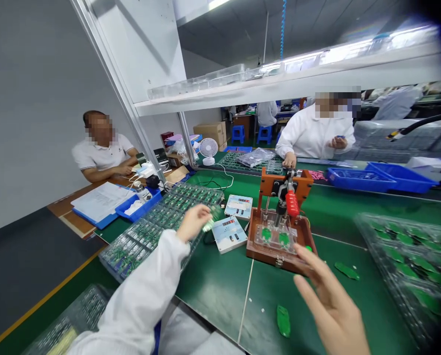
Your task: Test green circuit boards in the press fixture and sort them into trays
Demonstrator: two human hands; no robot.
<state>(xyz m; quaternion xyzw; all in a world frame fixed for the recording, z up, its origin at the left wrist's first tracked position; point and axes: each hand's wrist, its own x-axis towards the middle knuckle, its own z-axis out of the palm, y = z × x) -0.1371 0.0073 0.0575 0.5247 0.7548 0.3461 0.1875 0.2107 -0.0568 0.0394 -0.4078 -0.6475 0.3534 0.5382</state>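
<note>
My left hand [193, 223] is closed over the right edge of a clear tray [146, 231] packed with small circuit boards. Pinched in its fingers is a small circuit board [207, 226], pale green and blurred. My right hand [331, 301] is open, thumb and fingers apart, just in front of an orange and brown press fixture [279, 212] with a red lever handle [291, 203]. Two green pieces show in the fixture's clear nest [275, 237]. Below and left of my right hand lies a green board [283, 321]; another green board [347, 270] lies beyond it.
Two white counter boxes [229, 233] with red digits stand left of the press. A clear tray of green boards [408, 256] sits at the right. Behind are blue bins [360, 178], a small fan [208, 150] and a co-worker in white [309, 130]. Another person [107, 155] sits at left.
</note>
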